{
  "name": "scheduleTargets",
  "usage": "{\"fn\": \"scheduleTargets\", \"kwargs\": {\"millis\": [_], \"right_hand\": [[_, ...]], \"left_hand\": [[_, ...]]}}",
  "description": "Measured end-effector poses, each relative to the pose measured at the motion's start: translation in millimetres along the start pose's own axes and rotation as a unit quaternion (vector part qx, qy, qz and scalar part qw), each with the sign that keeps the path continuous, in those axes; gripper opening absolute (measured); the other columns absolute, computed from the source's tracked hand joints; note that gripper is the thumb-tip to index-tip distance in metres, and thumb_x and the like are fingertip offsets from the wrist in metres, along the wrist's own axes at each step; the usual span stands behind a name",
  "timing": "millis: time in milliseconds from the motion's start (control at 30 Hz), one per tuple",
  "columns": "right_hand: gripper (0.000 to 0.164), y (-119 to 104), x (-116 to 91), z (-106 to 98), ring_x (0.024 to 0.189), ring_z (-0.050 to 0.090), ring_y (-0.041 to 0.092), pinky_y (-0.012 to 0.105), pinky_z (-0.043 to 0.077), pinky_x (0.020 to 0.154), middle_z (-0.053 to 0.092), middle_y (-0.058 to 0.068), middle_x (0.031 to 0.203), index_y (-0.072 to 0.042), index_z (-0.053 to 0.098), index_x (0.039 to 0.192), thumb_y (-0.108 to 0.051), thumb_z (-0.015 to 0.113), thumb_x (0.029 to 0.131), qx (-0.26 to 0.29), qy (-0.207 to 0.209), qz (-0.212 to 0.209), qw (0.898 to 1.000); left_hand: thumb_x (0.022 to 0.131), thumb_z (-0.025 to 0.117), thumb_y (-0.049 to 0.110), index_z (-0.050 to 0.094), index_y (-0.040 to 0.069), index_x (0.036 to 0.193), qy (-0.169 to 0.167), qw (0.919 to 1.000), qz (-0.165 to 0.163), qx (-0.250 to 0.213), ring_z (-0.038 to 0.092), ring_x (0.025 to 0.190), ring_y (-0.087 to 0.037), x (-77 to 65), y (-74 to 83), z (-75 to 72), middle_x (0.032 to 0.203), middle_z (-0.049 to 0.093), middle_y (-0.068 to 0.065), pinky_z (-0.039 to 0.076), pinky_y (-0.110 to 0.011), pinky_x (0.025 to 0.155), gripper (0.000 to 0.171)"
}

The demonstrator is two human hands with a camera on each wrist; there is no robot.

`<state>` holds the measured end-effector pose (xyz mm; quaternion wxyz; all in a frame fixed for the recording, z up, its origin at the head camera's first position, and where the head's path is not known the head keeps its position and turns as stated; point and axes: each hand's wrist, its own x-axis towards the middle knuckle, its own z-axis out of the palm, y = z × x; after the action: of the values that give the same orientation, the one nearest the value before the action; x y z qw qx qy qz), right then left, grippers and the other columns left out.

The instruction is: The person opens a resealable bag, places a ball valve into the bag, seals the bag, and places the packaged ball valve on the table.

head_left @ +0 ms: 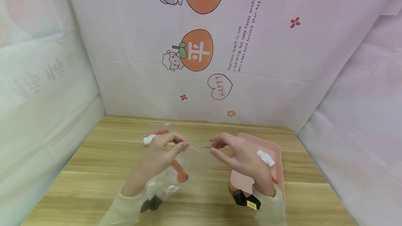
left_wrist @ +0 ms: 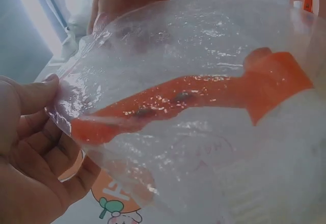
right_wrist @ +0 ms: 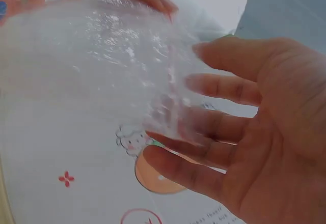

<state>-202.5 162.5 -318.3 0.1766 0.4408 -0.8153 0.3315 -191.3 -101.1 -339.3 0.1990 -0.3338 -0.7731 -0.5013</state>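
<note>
Between my hands hangs a clear plastic bag [head_left: 201, 163], lit by glints in both wrist views. Inside it lies an orange hammer-shaped piece [left_wrist: 204, 94], with a blue spot on one end in the head view. My left hand [head_left: 164, 149] pinches the bag's upper left edge between thumb and forefinger. At the bag's other upper corner is my right hand [head_left: 242, 152]. In the right wrist view its thumb [right_wrist: 234, 56] stands apart from the fingers, and the lower fingers reach behind the bag's reddish edge strip.
To the right is a pink tray [head_left: 277, 149] with a white piece [head_left: 265, 158] and an orange item partly hidden by my right forearm. Behind my left hand lies another clear bag [head_left: 158, 126] with something orange, beside a white piece [head_left: 149, 139]. A printed cloth wall [head_left: 267, 97] closes the back.
</note>
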Motion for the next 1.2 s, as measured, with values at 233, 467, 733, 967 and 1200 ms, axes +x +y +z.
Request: {"fn": "scheduleTargets", "kwargs": {"millis": [233, 467, 733, 967, 1200], "right_hand": [[0.012, -11.5, 4.5, 14.6, 0.087, 0.067, 0.006, 0.019, 0.055, 0.080, 0.069, -0.002, 0.093, -0.011, 0.065, 0.104, -0.012, 0.068, 0.093, 0.038, -0.025, -0.053, 0.998], [0.008, -15.9, 4.0, 15.9, 0.081, 0.064, 0.001, 0.013, 0.053, 0.075, 0.069, -0.004, 0.089, -0.010, 0.067, 0.100, -0.009, 0.068, 0.092, 0.016, -0.043, -0.042, 0.998], [0.010, -17.8, 5.5, 18.5, 0.078, 0.068, 0.003, 0.010, 0.052, 0.071, 0.071, -0.001, 0.087, -0.009, 0.068, 0.097, -0.002, 0.066, 0.091, -0.003, -0.051, -0.047, 0.998], [0.011, -17.1, 7.0, 20.3, 0.071, 0.061, -0.001, 0.008, 0.049, 0.067, 0.069, -0.002, 0.082, -0.009, 0.068, 0.095, 0.000, 0.068, 0.089, -0.008, -0.036, -0.066, 0.997], [0.016, -15.7, 5.5, 16.8, 0.066, 0.052, -0.002, 0.008, 0.046, 0.063, 0.066, -0.005, 0.079, -0.011, 0.068, 0.093, 0.003, 0.070, 0.086, -0.013, -0.024, -0.073, 0.997]], "left_hand": [[0.089, 0.070, 0.009, 0.068, 0.013, 0.091, -0.021, 0.9997, 0.002, 0.010, 0.064, 0.077, -0.004, 0.9, 2.2, 10.1, 0.083, 0.072, 0.005, 0.054, -0.025, 0.077, 0.005], [0.087, 0.073, 0.011, 0.070, 0.015, 0.087, -0.020, 0.9987, 0.035, 0.031, 0.058, 0.069, 0.000, 0.5, 0.8, 19.7, 0.078, 0.072, 0.007, 0.050, -0.020, 0.065, 0.005], [0.091, 0.070, 0.018, 0.072, 0.013, 0.087, -0.015, 0.9975, 0.057, 0.039, 0.061, 0.071, 0.000, 0.3, 4.4, 22.7, 0.081, 0.073, 0.006, 0.051, -0.020, 0.065, 0.006], [0.091, 0.069, 0.020, 0.072, 0.017, 0.091, -0.038, 0.9979, 0.043, 0.029, 0.060, 0.073, 0.000, -0.9, 2.8, 18.5, 0.084, 0.073, 0.009, 0.051, -0.019, 0.066, 0.003], [0.090, 0.071, 0.016, 0.071, 0.016, 0.096, -0.089, 0.9943, 0.053, 0.025, 0.064, 0.080, -0.001, -2.1, -2.0, 14.2, 0.086, 0.072, 0.008, 0.053, -0.019, 0.068, 0.006]]}}
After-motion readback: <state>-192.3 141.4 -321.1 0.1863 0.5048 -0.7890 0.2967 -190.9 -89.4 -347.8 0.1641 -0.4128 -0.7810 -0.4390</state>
